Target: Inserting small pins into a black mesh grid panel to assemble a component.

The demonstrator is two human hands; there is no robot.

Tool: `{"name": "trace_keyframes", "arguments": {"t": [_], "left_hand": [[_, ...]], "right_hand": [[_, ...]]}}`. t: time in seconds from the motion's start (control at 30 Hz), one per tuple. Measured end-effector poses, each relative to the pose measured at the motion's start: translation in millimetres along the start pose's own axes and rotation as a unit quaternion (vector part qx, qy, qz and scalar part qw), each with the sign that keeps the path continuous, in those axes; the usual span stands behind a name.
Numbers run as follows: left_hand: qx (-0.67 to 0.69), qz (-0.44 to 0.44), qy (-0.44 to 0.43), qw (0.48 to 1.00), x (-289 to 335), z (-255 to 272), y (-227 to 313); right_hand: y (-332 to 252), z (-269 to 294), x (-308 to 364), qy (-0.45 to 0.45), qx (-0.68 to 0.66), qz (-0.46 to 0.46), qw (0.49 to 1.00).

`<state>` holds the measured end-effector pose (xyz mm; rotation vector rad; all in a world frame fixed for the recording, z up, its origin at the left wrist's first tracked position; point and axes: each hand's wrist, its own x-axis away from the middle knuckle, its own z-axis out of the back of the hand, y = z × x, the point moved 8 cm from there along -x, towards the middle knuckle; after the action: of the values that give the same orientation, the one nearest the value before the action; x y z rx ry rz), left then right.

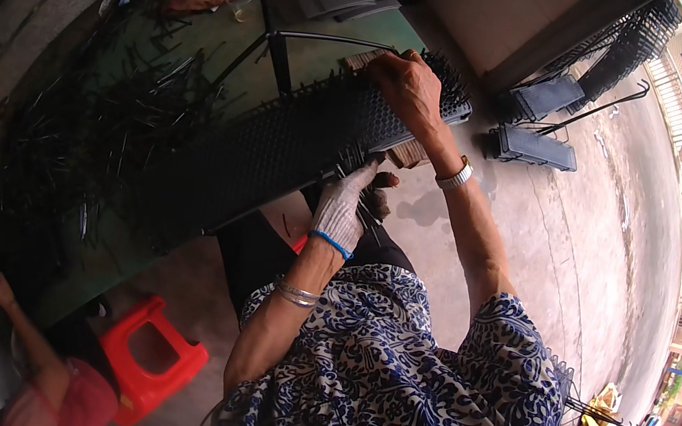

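A long black panel studded with rows of short spikes [280,145] lies slantwise across the edge of a green worktable [229,75], its far end resting on a wooden block [408,154]. The person's right hand [410,86], bare, presses down flat on the far end of the panel, fingers curled over its top edge, a pale wristband [455,176] just behind it. The left hand [347,205], in a grey work glove with a blue cuff, is closed around a small bundle of thin black pins [358,162] held at the near edge of the panel. Silver bangles [297,295] sit on the left forearm.

Spread over the table to the left is a loose heap of black metal pins [93,147]. A red plastic stool [153,357] stands on the concrete floor below the table. Beyond the panel, more black spiked racks [534,146] lie on the ground. Another person's arm [27,333] shows at the lower left.
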<state>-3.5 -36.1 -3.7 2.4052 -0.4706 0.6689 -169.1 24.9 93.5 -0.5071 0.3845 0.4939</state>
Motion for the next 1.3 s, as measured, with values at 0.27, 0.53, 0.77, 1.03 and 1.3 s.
{"name": "trace_keyframes", "arguments": {"t": [0.27,0.53,0.77,1.03,1.3], "left_hand": [[0.02,-0.007,0.012,1.0,-3.9,5.2,1.8],[-0.017,-0.045,0.011,0.999,3.1,-1.0,11.4],[-0.03,0.028,-0.044,0.998,7.3,-11.6,6.7],[-0.069,0.04,-0.054,0.995,8.5,-11.0,4.4],[-0.104,0.078,-0.034,0.991,0.3,-3.1,-2.9]], "right_hand": [[-1.8,6.7,23.7,-0.052,0.0,-0.044,0.998],[-36.4,8.4,70.9,-0.302,-0.349,-0.121,0.879],[-6.6,0.4,69.6,-0.267,-0.385,-0.196,0.862],[-16.7,11.3,66.1,-0.259,-0.438,-0.227,0.831],[-33.8,33.3,56.8,-0.194,-0.423,-0.019,0.885]]}}
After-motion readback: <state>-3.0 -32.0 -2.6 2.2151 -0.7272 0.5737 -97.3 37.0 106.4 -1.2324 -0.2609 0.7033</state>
